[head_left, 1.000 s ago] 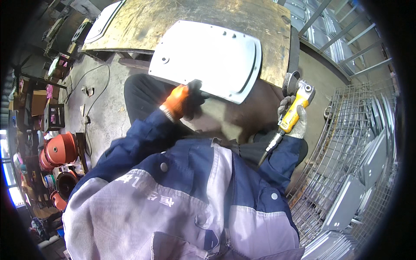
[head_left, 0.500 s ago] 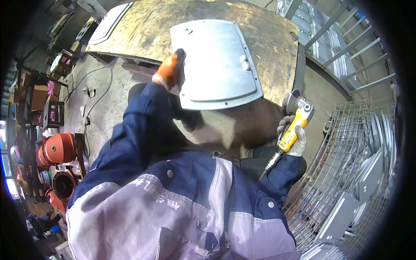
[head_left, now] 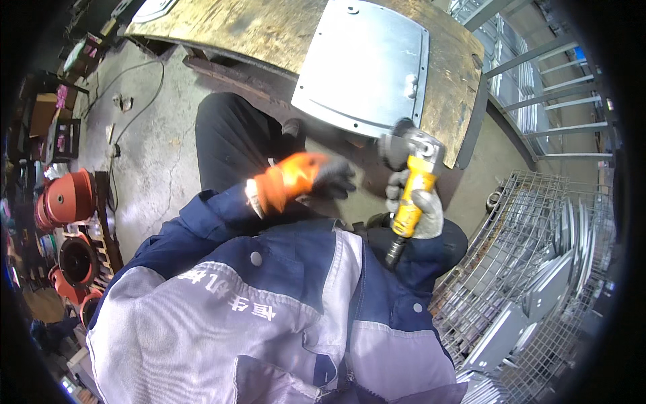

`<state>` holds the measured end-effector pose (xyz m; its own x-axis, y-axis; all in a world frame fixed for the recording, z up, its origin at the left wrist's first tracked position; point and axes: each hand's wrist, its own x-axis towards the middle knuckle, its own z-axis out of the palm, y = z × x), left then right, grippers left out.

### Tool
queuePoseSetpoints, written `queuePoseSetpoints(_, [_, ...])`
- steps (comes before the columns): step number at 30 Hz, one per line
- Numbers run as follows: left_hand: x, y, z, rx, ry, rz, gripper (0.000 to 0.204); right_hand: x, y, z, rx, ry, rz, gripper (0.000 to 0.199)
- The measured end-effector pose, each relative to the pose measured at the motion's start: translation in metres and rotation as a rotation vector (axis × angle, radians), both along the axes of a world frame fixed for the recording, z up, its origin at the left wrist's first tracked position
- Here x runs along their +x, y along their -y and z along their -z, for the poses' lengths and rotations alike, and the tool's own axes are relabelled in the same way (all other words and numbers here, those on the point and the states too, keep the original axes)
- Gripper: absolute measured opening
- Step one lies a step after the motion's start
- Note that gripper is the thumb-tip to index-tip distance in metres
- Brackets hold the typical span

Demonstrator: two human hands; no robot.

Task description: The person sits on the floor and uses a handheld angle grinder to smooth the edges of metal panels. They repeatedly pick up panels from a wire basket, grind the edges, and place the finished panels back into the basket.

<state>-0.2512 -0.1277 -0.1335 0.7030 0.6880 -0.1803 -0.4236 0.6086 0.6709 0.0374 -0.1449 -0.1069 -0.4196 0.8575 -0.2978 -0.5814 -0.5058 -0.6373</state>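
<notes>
A yellow angle grinder (head_left: 416,195) with a dark disc is gripped by my right hand (head_left: 427,212), in a grey-white glove. Its disc is just off the near right corner of a flat grey metal panel (head_left: 363,67). That panel lies on a worn wooden table (head_left: 249,34), has small holes along its rim, and overhangs the near edge. My left hand (head_left: 303,180), in an orange glove with dark fingers, is in the air in front of my body, short of the panel. It holds nothing; its fingers reach out rightward, slightly blurred.
A wire mesh basket (head_left: 498,249) with several metal plates (head_left: 501,333) stands at my right. Beyond the table's right end is a metal rack (head_left: 558,104) of stacked panels. On the left are red-orange round housings (head_left: 70,198) and a cable (head_left: 158,91) on the floor.
My left hand has let go of the panel's left edge and come back toward my body. The grinder has moved left, nearer the panel's corner. The view has shifted.
</notes>
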Motion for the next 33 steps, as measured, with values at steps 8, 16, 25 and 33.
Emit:
queuePoseSetpoints(8, [0.000,0.024,-0.015,-0.216,-0.098,-0.114,0.053,-0.103,-0.032,-0.010,0.180,0.690,-0.145,0.031])
queuePoseSetpoints(16, [-0.007,0.006,-0.013,-0.372,-0.090,-0.300,0.041,-0.137,-0.072,-0.008,0.132,0.864,-0.343,0.026])
queuePoseSetpoints(25, [0.022,0.007,-0.038,-0.422,0.224,-0.284,0.061,-0.113,-0.083,-0.027,0.221,0.990,-0.418,0.027])
queuePoseSetpoints(33, [0.064,0.003,-0.044,-0.534,0.379,-0.168,0.053,-0.069,-0.083,-0.051,0.200,0.990,-0.485,0.042])
